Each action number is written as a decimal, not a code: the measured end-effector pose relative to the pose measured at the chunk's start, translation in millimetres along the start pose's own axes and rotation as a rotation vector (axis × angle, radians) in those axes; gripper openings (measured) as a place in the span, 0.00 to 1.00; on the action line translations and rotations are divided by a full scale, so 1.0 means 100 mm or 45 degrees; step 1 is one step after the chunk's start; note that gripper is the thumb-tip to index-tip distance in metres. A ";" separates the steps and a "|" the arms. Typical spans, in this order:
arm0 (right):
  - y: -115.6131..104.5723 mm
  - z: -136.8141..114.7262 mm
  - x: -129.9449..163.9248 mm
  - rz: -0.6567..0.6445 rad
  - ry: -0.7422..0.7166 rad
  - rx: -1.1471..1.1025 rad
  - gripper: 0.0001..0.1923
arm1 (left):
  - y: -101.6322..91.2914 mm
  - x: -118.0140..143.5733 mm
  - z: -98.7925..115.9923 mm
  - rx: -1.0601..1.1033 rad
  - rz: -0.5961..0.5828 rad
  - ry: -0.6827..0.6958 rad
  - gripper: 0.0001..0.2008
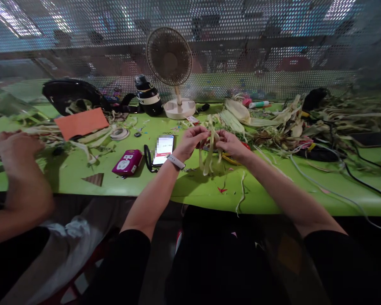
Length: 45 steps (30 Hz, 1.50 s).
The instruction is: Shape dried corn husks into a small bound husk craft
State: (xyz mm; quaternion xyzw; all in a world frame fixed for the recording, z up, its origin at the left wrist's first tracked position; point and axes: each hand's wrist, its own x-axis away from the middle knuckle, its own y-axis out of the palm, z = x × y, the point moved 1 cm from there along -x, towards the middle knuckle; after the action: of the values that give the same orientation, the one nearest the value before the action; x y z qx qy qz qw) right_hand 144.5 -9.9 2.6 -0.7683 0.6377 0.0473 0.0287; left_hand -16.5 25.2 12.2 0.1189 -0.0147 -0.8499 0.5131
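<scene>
My left hand (192,142), with a pale band on the wrist, pinches a bundle of pale corn husk strips (209,159) from the left. On the bundle's right side, the fingers of my right hand (231,144) are closed on the same strips. The strips stick up above my fingers and hang below them, over the green table. Behind my hands lies a larger pale corn husk (237,111). Something yellow and red is partly hidden beneath my right hand. A single thin strip (242,195) lies near the table's front edge.
A fan (169,57) and black bottle (148,96) stand at the back. Left of me are a phone (163,150), purple packet (127,163) and orange card (81,123). Cables (324,169) and dried plant heaps (343,112) lie right. Another person's hands (19,146) are far left.
</scene>
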 end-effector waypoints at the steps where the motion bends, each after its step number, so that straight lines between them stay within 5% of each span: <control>1: 0.00 0.00 0.00 0.058 -0.079 0.070 0.15 | 0.00 0.00 0.00 -0.003 -0.003 0.007 0.12; 5: -0.06 -0.08 0.06 0.408 -0.464 0.389 0.12 | 0.01 0.00 0.03 -0.013 0.107 0.035 0.11; 9: -0.05 -0.17 0.14 0.325 -0.665 0.721 0.05 | 0.02 0.00 0.05 -0.023 0.187 0.067 0.11; 17: -0.02 -0.11 0.11 0.171 -0.541 0.784 0.05 | 0.03 0.02 0.04 -0.055 0.127 0.052 0.10; 26: 0.02 -0.15 0.08 0.059 -0.033 0.069 0.05 | 0.01 0.02 0.05 -0.046 0.094 0.084 0.08; 32: 0.02 -0.16 0.09 0.074 0.150 -0.171 0.06 | 0.04 0.02 0.06 -0.077 0.089 0.103 0.11; 39: 0.02 -0.12 0.07 0.029 0.193 -0.200 0.09 | 0.03 0.01 0.06 -0.133 0.169 0.170 0.11; 45: 0.00 -0.06 0.04 0.055 -0.051 0.108 0.18 | 0.02 0.00 0.07 -0.144 0.281 0.182 0.14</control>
State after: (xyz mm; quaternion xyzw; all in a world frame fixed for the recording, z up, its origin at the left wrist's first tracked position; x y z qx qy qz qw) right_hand 145.5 -14.5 8.0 -0.7512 0.6550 0.0364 0.0730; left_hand -16.1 23.0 18.7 0.1477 0.0568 -0.7772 0.6090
